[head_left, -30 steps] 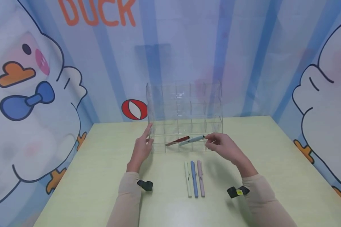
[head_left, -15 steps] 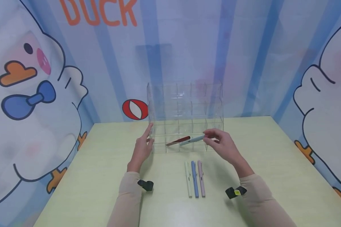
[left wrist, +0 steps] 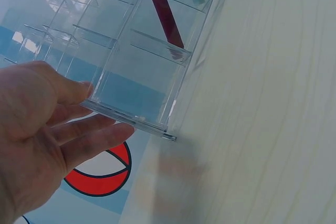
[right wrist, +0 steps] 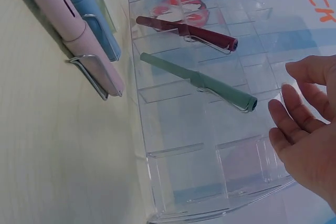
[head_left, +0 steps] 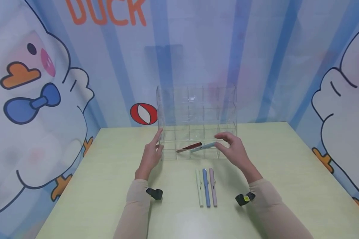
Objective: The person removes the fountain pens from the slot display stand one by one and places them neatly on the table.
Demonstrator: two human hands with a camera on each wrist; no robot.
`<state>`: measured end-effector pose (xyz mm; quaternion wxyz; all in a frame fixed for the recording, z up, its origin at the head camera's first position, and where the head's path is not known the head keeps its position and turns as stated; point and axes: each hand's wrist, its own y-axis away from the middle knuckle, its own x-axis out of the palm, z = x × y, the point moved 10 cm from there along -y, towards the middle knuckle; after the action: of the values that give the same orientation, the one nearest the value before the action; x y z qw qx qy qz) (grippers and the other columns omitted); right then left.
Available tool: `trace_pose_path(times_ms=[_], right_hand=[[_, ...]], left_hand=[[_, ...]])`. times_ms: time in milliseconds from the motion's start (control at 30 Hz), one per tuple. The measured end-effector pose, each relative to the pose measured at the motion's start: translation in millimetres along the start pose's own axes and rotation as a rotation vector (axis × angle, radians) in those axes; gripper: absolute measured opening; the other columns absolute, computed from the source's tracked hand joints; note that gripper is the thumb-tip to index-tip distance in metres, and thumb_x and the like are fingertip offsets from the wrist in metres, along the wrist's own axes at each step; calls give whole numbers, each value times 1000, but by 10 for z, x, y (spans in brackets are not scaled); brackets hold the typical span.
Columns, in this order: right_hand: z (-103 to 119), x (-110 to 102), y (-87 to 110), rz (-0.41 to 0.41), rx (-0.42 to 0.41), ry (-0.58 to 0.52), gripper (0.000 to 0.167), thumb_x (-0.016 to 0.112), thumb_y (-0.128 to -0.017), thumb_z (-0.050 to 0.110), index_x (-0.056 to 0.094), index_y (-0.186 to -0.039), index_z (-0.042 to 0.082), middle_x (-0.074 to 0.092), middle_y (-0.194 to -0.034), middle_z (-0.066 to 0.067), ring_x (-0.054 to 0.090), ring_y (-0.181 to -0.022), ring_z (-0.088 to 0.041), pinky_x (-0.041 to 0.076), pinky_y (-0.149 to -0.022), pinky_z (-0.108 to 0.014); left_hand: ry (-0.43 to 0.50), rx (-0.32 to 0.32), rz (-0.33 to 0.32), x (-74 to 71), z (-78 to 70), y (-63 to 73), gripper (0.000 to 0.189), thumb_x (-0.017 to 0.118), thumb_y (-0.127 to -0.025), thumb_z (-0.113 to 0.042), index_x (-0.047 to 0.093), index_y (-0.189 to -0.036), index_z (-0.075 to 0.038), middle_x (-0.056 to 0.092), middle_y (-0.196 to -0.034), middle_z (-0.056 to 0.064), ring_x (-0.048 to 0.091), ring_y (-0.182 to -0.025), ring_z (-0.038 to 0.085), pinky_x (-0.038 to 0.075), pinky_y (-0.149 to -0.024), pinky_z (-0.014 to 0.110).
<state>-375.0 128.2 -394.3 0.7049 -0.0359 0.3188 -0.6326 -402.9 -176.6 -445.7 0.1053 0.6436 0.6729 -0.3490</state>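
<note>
A clear tiered organizer with small compartments stands at the back of the table. My left hand grips its left side wall, thumb on the inner face and fingers outside, as the left wrist view shows. In the front row a dark red pen and a grey-green pen lean slantwise in neighbouring compartments, clip ends up to the right. My right hand is beside the grey-green pen's clip end, thumb and fingers spread and holding nothing. In the right wrist view a gap shows between its fingertips and that pen.
Three more pens lie side by side on the table in front of the organizer: pale green, blue and pink. Behind the organizer hangs a printed cloth with cartoon ducks. Several front compartments hold no pen.
Half a second ago my right fingers closed over the grey-green pen's clip end; now they are spread apart from it. Both pens still lean as before. My left hand keeps its grip.
</note>
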Motion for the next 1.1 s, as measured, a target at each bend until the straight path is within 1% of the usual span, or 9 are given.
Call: trace_pose_path(times_ms=[133,367,467,633,733,867,1000,1100], right_hand=[[-15,29,-20,-5,-4,16,34,70,-94,5,62,-126,-4,62,-126,-22,54,-125,-37,38,-112,-49],[-144,125,-30,-6,0,8,36,68,-94,2,60,-128,-6,60,-128,-24,53,-125,-39,38,-113,-50],[-194,175,-34,4,-4,4,37,69,-93,2,60,-128,-5,61,-129,-22,54,-125,-37,38,-113,-48],[-214,227,-46,5,-22,12,42,69,-91,-3,57,-131,-4,63,-127,-21,57,-123,-36,40,-111,-49],[-221,258,-62,6,-32,46,47,70,-89,-5,55,-133,-4,64,-127,-20,58,-122,-36,42,-109,-50],[-240,320,-80,29,-37,114,50,71,-88,-5,54,-135,-4,65,-127,-18,57,-122,-36,44,-106,-51],[-245,369,-80,49,-41,148,51,72,-87,-4,55,-135,-3,66,-125,-18,58,-120,-36,46,-104,-51],[-249,383,-80,50,-48,161,50,72,-87,-4,56,-134,-3,67,-122,-18,60,-117,-37,48,-102,-51]], left_hand=[[-5,-5,-3,-3,-11,-3,79,59,-99,0,23,-159,-39,44,-152,20,58,-123,39,53,-96,48],[-8,-15,-3,4,-5,8,76,59,-99,-1,25,-160,-31,43,-152,19,58,-123,39,52,-97,49],[-9,-23,-3,7,-1,16,76,59,-99,-1,25,-160,-32,43,-153,18,58,-123,39,51,-98,49],[-5,-30,1,8,5,22,76,58,-100,-2,24,-159,-35,42,-153,18,58,-124,39,52,-97,49],[-6,-32,2,8,11,21,76,58,-100,-2,24,-159,-35,42,-153,17,58,-123,39,53,-96,48],[-6,-26,-3,5,12,14,75,59,-100,-2,25,-160,-32,42,-153,17,59,-122,38,53,-96,48],[-2,-19,-2,5,14,2,75,59,-99,0,26,-160,-29,42,-153,18,59,-122,39,53,-96,49],[-6,-25,3,11,24,-8,75,58,-100,-2,24,-160,-32,41,-154,17,58,-123,39,53,-96,49]])
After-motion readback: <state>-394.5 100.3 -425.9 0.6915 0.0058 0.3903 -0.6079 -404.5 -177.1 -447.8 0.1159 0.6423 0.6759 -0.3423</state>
